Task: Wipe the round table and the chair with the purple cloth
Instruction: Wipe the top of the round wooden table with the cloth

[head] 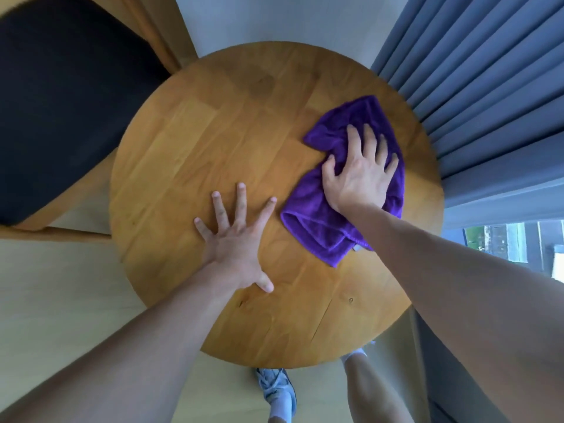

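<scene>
Purple cloth under flat right hand, left hand splayed beside it on round table

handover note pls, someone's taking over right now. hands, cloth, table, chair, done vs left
Left hand: flat, fingers spread, braced on the bare round table.
Right hand: pressing down on the purple cloth, which lies bunched on the table's right side, next to the curtain.
Chair: at far left beside the table, not being touched.
Done: table wiping is under way; how much is covered cannot be told.
Left: finish the tabletop, then wipe the chair.
</scene>
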